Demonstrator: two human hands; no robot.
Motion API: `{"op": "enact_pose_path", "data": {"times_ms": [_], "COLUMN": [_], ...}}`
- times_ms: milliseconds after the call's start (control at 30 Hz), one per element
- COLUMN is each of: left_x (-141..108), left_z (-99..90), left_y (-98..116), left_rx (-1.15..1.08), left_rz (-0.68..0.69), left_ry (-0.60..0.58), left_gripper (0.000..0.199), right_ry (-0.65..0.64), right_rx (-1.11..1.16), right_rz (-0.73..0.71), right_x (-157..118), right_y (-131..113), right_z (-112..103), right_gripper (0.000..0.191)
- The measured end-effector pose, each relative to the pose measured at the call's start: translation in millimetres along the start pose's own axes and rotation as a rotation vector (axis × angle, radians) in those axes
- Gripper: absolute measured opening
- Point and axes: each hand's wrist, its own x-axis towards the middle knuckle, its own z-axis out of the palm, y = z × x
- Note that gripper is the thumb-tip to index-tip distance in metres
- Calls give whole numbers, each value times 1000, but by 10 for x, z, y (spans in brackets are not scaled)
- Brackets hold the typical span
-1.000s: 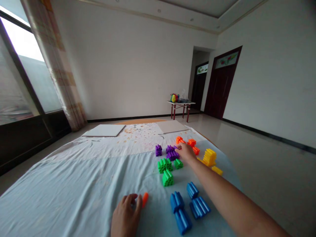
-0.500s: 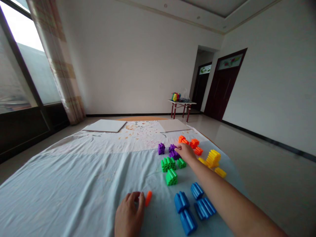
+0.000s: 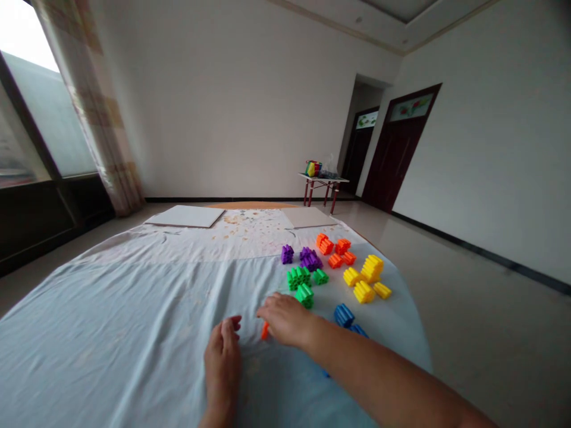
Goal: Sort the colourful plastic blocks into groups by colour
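Orange piece point(image 3: 264, 331) partly behind right hand point(image 3: 285, 318)

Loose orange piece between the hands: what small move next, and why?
I'd lean towards closing the right hand on the loose orange piece: it lies close by that hand, while the left hand is apart from it. Whether the right hand already holds something is hidden.

orange plastic block point(image 3: 264, 331), orange block clusters point(image 3: 342, 246), yellow clusters point(image 3: 372, 268), purple clusters point(image 3: 310, 259), green clusters point(image 3: 298, 277), blue clusters point(image 3: 344, 315), pale blue cloth point(image 3: 147, 321), white cloth point(image 3: 241, 235) with orange-brown floral print, dark red door point(image 3: 404, 148)
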Motion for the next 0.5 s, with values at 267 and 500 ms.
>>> {"op": "enact_pose_path", "data": {"times_ms": [267, 500], "left_x": [50, 52], "left_z": [-46, -54], "left_y": [20, 27], "left_rx": [-6, -9], "left_rz": [-46, -91], "left_ry": [-18, -38], "left_gripper": [60, 63], "right_ry": [-129, 162], "right_rx": [-104, 215], "right_rz": [-8, 147], "right_x": [118, -165], "right_y": [96, 366], "right_z": [191, -180], "right_gripper": [10, 17]}}
